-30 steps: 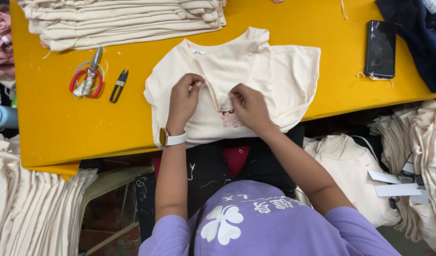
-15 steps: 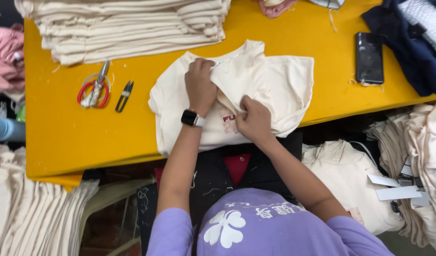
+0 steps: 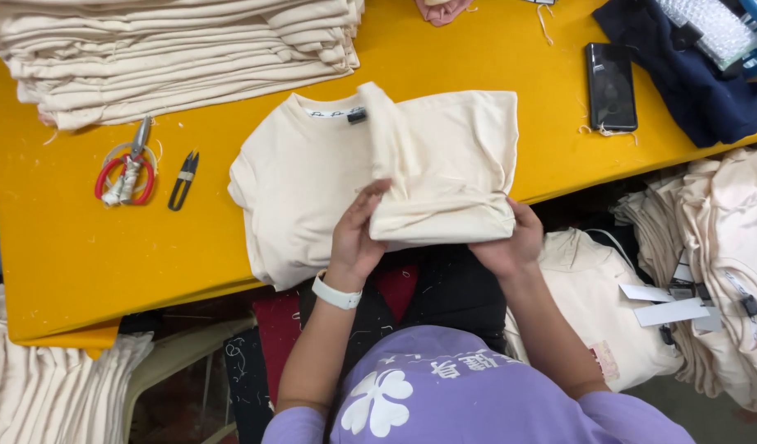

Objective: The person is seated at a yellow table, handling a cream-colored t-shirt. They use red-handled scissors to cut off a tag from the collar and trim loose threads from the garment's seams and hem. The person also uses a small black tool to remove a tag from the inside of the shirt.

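We're gripping the folded cream T-shirt at the bench's near edge: left hand pinching the fold, right hand cupped under it.

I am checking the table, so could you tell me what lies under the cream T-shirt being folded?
The cream T-shirt lies on the yellow table, its near edge overhanging. The right hand is partly underneath the folded part; anything else beneath is covered.

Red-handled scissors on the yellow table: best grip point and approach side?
Take the scissors by the red handle loops, from above at the table's near edge. They lie flat, blades pointing away toward the shirt stack, loops nearest. Small snips sit close on their right.
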